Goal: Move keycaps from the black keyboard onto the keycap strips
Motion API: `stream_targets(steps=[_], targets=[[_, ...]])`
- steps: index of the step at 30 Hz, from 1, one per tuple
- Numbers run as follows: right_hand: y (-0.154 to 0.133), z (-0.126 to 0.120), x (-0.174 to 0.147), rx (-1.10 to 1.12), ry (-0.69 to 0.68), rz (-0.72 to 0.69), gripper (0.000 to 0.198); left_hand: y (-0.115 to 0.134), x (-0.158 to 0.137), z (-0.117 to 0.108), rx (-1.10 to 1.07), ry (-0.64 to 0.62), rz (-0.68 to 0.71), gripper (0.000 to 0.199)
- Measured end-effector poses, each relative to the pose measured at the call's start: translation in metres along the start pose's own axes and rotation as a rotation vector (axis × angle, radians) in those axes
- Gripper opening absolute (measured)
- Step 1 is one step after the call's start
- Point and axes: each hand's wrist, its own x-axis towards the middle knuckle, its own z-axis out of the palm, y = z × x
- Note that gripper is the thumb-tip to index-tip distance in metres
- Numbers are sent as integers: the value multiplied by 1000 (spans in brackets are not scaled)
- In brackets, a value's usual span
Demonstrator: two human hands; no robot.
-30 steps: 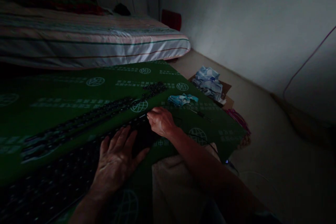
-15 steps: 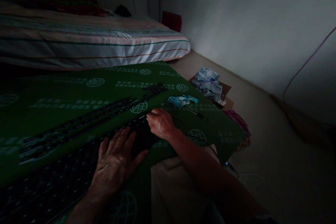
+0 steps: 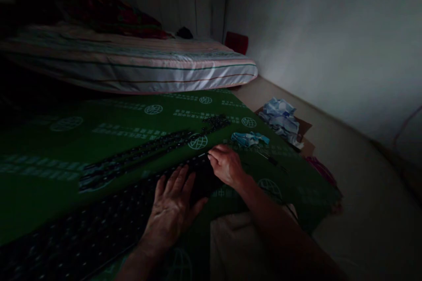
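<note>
A long black keyboard (image 3: 99,219), dotted with pale spots, lies slantwise across the green sheet (image 3: 39,149); the dimness hides its detail. My left hand (image 3: 173,204) rests flat on it with the fingers spread. At its far right end my right hand (image 3: 226,162) is closed in a pinch, next to a short pale strip on the edge. What the fingertips hold is too small and dark to name. Behind the keyboard lie rows of small black pieces, like keycaps (image 3: 132,153), and a loose heap of black pieces (image 3: 216,123).
Right of my right hand lie a crumpled blue-and-white wrapper (image 3: 249,139) and a thin tool like a screwdriver (image 3: 268,158). A beige cloth or board (image 3: 231,241) is under my right forearm. Crumpled pale plastic (image 3: 280,114) sits on the floor beyond, and a bed (image 3: 148,70) stands behind.
The view has swung to the left, so everything sits further right and slightly lower. Both hands keep their places on the keyboard, with the right still pinched at its far end.
</note>
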Motion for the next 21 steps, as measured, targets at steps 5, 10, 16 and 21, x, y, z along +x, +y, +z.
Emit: stream_targets(steps=[5,10,16,21], targets=[[-10,-31,2,19,-68,-6,18,1,-4,-1,-6,12,-14,57],[-4,-57,28,-105,-216,-13,19,2,-7,0,-35,22,-29,56],[32,-36,94,-326,-383,32,28,2,-10,2,-4,75,-20,54],[48,-2,131,-367,-436,19,32,2,-12,1,64,76,9,59]])
